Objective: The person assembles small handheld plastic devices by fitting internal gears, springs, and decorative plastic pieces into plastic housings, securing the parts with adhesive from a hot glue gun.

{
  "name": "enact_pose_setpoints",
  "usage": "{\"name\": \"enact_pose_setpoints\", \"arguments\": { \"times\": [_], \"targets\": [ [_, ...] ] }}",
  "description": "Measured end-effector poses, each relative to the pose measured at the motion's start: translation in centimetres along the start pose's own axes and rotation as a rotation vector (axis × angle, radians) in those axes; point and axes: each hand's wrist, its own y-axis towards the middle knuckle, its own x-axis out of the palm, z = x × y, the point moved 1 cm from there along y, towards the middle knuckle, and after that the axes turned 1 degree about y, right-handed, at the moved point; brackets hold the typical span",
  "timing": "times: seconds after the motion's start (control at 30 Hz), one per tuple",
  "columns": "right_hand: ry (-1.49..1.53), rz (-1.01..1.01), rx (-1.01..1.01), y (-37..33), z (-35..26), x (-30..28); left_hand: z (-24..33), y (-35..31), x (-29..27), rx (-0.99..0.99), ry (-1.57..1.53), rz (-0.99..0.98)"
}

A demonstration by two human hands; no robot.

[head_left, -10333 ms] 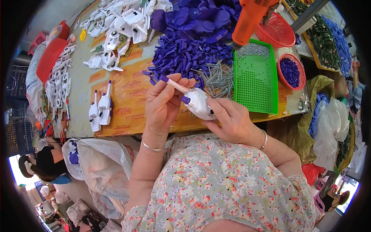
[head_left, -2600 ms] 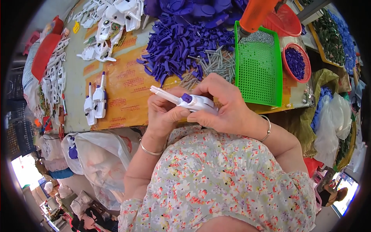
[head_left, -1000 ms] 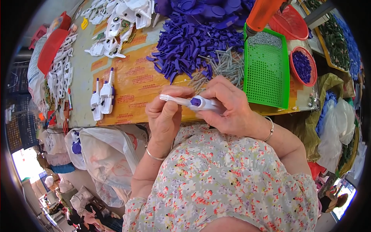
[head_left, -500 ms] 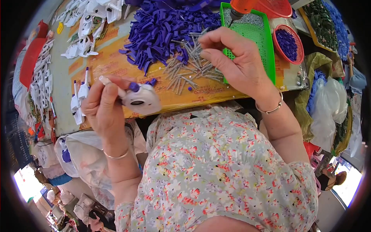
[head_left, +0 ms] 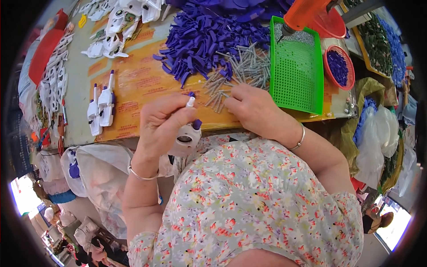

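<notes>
My left hand (head_left: pixel 161 123) is closed around a white plastic housing (head_left: pixel 186 144) with a dark round opening and purple ends. A short white tube points up between the thumb and fingers. To its right, my right hand (head_left: pixel 254 108) has its fingers pinched at the near edge of a heap of metal springs (head_left: pixel 250 64). Whatever lies between those fingertips is hidden. Behind the springs spreads a big pile of small purple plastic parts (head_left: pixel 195 38).
Assembled white-and-purple pieces (head_left: pixel 106 107) lie at the left. White shells (head_left: pixel 129 20) are heaped at the far left. On the right stand a green perforated tray (head_left: pixel 296 66) with tiny metal bits, an orange power driver (head_left: pixel 299 18) above it, and a pink basket (head_left: pixel 328 66) of purple parts.
My left hand has moved right with the white housing, toward the body's middle. My right hand has come down and its fingers have closed at the springs. The whole view has shifted slightly.
</notes>
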Motion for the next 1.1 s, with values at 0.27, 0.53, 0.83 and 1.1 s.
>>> {"name": "enact_pose_setpoints", "arguments": {
  "times": [0.27,0.53,0.83,1.1],
  "targets": [
    [0.630,0.202,0.112,1.8,-1.6,-3.8,0.0,0.4,0.1,-0.029,-0.002,-0.166],
    [1.041,0.087,0.212,2.5,-2.3,-4.3,1.3,0.2,1.3,0.133,0.286,-0.198],
    [1.028,0.057,0.161,2.2,-1.8,-3.4,1.3,0.2,1.8,0.298,0.447,-0.174],
    [0.947,0.083,0.138,2.0,-1.8,-3.4,1.3,0.5,2.0,0.316,0.464,-0.193]
  ]
}}
